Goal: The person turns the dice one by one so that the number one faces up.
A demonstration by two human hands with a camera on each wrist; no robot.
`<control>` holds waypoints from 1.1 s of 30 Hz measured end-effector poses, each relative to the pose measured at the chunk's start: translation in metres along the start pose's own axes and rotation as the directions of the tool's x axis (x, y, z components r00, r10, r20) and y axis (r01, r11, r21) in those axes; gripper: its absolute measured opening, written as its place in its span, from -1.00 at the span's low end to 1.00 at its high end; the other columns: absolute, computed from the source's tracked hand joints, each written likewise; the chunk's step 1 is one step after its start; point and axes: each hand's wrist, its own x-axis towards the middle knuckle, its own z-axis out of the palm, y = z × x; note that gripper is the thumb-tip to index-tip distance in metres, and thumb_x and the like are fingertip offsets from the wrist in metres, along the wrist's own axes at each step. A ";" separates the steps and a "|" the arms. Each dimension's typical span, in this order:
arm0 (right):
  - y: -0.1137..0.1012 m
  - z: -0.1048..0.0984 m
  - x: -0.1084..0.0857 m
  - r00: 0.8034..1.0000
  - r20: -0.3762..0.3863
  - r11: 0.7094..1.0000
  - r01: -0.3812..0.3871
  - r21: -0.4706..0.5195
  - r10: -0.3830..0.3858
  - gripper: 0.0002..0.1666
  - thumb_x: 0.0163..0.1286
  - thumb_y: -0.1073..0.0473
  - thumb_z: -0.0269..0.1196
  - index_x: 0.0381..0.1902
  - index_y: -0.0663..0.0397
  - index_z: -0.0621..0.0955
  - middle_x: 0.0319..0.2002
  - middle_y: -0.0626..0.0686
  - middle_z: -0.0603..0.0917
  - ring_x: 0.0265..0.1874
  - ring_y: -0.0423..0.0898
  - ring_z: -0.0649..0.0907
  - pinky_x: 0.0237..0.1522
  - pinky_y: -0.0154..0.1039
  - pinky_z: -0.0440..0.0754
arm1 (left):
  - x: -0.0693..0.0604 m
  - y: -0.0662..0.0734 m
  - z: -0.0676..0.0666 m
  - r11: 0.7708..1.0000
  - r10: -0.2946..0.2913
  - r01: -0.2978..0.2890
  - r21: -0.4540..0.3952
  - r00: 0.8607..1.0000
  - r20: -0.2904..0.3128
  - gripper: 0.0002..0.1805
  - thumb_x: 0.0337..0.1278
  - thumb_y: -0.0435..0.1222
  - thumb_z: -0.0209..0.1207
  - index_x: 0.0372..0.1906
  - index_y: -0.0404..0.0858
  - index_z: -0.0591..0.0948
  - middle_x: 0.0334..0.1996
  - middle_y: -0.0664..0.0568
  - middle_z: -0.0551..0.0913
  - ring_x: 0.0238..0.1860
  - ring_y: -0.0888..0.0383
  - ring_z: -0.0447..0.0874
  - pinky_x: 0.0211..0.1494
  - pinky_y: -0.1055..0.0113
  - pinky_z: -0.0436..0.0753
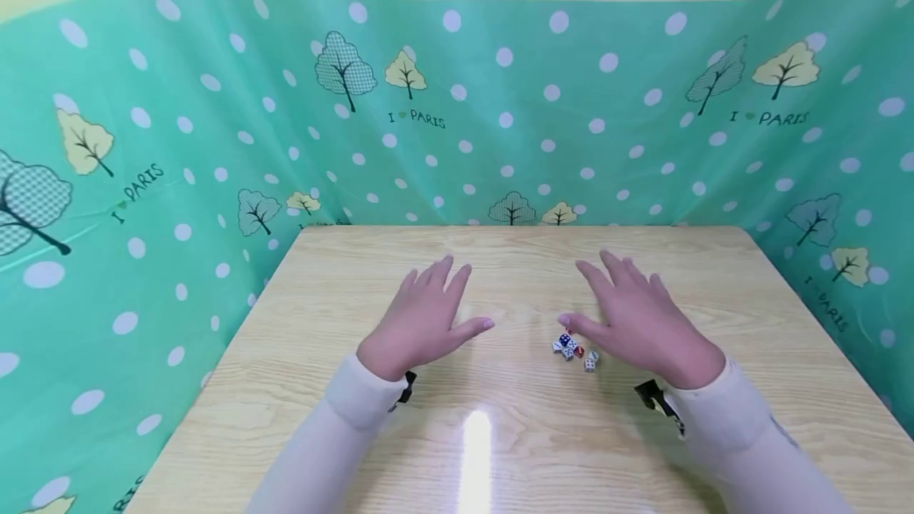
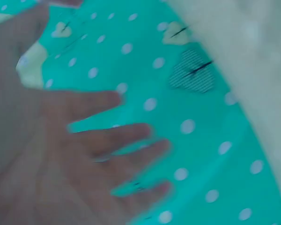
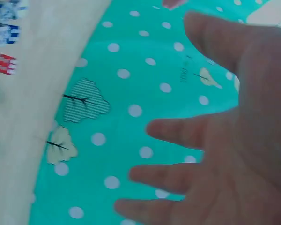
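Both hands hover above the wooden table with nothing in them. The left hand is at the table's left-centre, its fingers spread and its thumb pointing right. In the left wrist view, that hand looks blurred, its fingers apart. Over the right half, the right hand also has its fingers extended, the thumb toward the left. A small cluster of dice, white, blue and red, lies on the table near the right thumb, which partly covers it. The right wrist view shows a red die near patterned ones and the spread right hand.
The light wooden table has a bright glare strip near its front. A green curtain with white dots and trees hangs behind it and along both sides. A dark strap piece sits at the right wrist, by the cuff.
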 end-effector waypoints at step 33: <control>0.039 0.065 -0.018 0.982 -0.187 0.944 0.094 0.315 -0.035 -0.88 0.38 0.23 0.35 -0.13 -0.01 0.73 -0.30 -0.18 0.66 -0.35 -0.21 0.60 -0.33 -0.32 0.60 | -0.025 -0.017 0.065 0.460 -0.059 0.042 -0.887 0.998 0.016 -0.72 0.42 -0.26 0.24 0.13 -0.24 0.62 0.04 -0.14 0.69 0.01 0.06 0.64 -0.02 0.29 0.68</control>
